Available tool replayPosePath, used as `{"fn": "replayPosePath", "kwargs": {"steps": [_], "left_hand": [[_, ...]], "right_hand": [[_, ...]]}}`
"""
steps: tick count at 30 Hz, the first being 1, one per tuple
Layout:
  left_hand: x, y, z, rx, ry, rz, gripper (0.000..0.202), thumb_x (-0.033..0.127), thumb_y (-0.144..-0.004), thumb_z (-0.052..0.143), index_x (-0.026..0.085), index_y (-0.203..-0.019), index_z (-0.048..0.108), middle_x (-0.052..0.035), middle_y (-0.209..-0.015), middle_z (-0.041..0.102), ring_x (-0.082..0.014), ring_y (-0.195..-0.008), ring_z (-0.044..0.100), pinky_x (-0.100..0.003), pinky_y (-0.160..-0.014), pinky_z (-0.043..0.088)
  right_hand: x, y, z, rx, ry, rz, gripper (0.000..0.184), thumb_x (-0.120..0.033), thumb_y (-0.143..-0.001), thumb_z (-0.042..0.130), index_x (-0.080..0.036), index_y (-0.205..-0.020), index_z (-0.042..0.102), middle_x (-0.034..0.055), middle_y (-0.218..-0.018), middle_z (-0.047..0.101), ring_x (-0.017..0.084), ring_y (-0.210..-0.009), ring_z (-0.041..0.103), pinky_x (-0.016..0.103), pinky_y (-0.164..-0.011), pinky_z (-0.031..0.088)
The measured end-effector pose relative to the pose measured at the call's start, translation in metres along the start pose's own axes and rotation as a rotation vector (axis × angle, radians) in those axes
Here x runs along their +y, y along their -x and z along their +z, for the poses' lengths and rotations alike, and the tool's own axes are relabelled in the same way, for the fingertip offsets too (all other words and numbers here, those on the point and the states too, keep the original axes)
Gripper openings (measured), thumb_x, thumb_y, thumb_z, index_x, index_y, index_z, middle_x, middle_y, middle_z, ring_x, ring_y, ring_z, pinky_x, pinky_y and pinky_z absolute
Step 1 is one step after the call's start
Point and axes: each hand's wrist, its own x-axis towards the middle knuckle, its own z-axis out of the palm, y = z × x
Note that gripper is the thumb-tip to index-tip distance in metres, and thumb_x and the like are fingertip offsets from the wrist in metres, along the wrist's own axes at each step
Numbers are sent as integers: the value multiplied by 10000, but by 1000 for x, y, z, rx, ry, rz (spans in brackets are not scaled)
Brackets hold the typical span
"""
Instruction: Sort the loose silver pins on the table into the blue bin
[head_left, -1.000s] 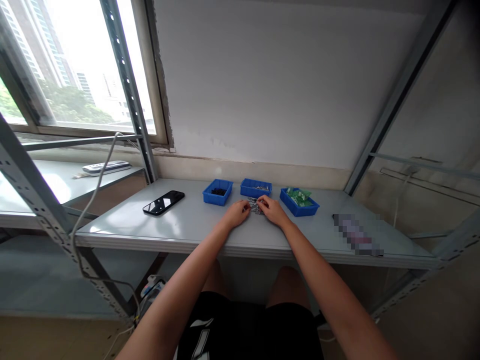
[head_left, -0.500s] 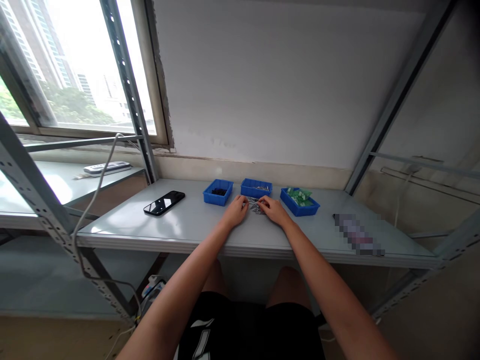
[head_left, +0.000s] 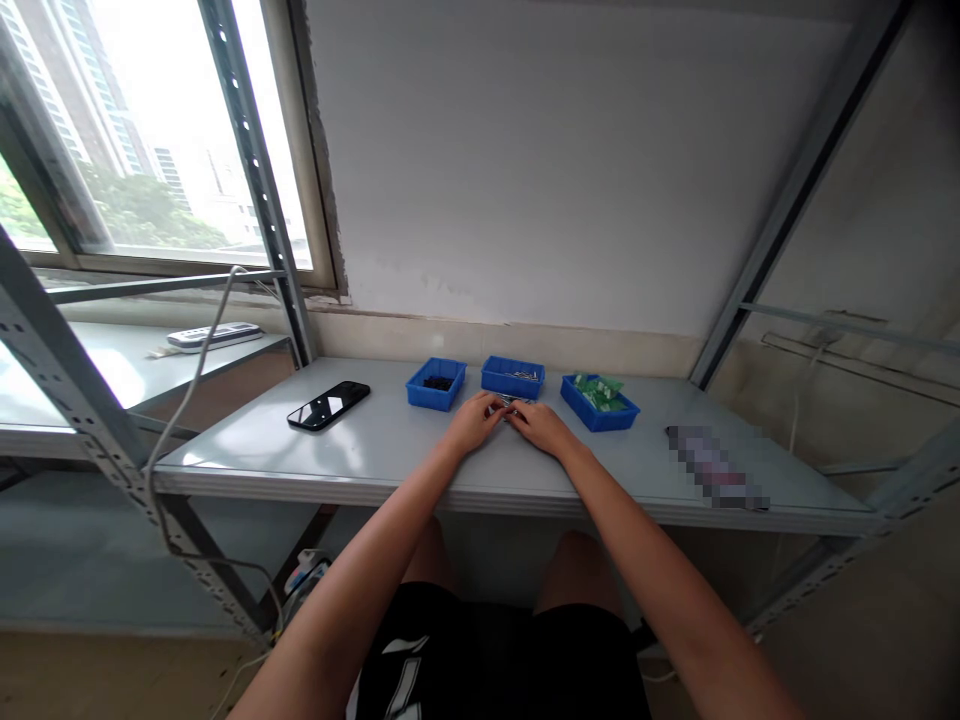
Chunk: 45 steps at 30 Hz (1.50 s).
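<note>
My left hand (head_left: pixel 472 422) and my right hand (head_left: pixel 543 426) rest on the table with their fingertips meeting. The fingers of both are bent and closed inward; whatever they pinch is too small and hidden to make out. Thin silvery metal pieces (head_left: pixel 513 398) lie just beyond the fingertips, partly covered by the hands. Behind them stands a blue bin (head_left: pixel 512 382) with similar metal pieces inside. To the left is a blue bin (head_left: pixel 433 398) of small black parts. On the right, another blue bin (head_left: pixel 607 421) holds green-and-white packets (head_left: pixel 600 391).
A black phone (head_left: pixel 329 406) lies on the grey table (head_left: pixel 397 455) at left. A blurred-out flat object (head_left: pixel 716 468) lies near the right front edge. Metal shelf posts (head_left: pixel 259 180) frame both sides, and a cable (head_left: pixel 196 375) hangs at left.
My hands have come together, the right one moving left, so the fingertips now meet. They cover more of the loose metal pieces. The bins have stayed put.
</note>
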Motion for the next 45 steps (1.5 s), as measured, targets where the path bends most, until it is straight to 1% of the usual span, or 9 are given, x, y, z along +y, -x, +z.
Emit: {"fn": "replayPosePath", "kwargs": {"steps": [4,8,14,18,25,28,32,37,45], "left_hand": [[-1,-1,1,-18,11,1,142,256,-835,550,180,-892,656,-35,-848,614,-147,-711,577,-269,-711,462],[1,0,1,5,15,-33,154,265,-865,497,177,-899,618,-36,-877,654,-155,-757,602,-254,-692,471],[1,1,-1,37,-42,-96,119,256,-849,499,180,-870,587,-38,-829,653,-170,-751,599,-262,-667,464],[1,0,-1,7,-80,-82,91,240,-817,541,187,-814,615,-35,-796,648,-185,-763,585,-286,-705,458],[1,0,-1,2,-98,-67,139,252,-845,528,186,-862,649,-45,-830,646,-188,-797,581,-300,-761,456],[0,-1,-1,-2,-98,-60,135,256,-842,543,186,-853,658,-46,-832,645,-190,-801,582,-299,-767,455],[-2,-1,1,12,-98,-78,159,285,-839,554,175,-895,655,-57,-863,648,-197,-800,584,-304,-755,459],[-3,-1,0,38,-92,-80,202,296,-871,503,172,-904,659,-63,-874,648,-197,-812,581,-306,-771,455],[8,0,-5,51,-30,-25,222,310,-877,497,177,-961,654,-59,-935,642,-168,-803,583,-287,-773,462]], "right_hand": [[-1,0,0,-7,6,-5,194,-300,-908,449,-207,-974,607,55,-880,679,192,-811,620,255,-688,385],[-3,0,-2,22,-12,0,232,-333,-920,422,-215,-1019,596,49,-905,684,181,-807,623,246,-677,386],[-5,0,-4,80,-42,26,258,-358,-924,396,-215,-1035,580,36,-821,684,179,-745,623,242,-648,383],[-5,0,-4,85,-63,25,227,-331,-916,412,-226,-1023,583,38,-868,689,178,-777,627,238,-667,389],[-6,1,-4,92,-78,41,237,-335,-918,401,-221,-1034,573,38,-838,682,174,-711,617,235,-629,377],[-6,1,-4,90,-82,35,225,-327,-920,396,-227,-996,582,34,-840,679,165,-707,613,227,-630,375],[-2,0,-3,99,-77,46,208,-315,-917,403,-228,-948,589,24,-789,672,164,-687,608,227,-629,375],[6,-2,-3,132,-67,89,241,-332,-928,373,-216,-993,574,31,-757,664,173,-679,612,234,-624,386],[2,0,-2,66,-43,35,228,-300,-928,391,-218,-949,603,31,-777,666,163,-697,606,233,-642,382]]}}
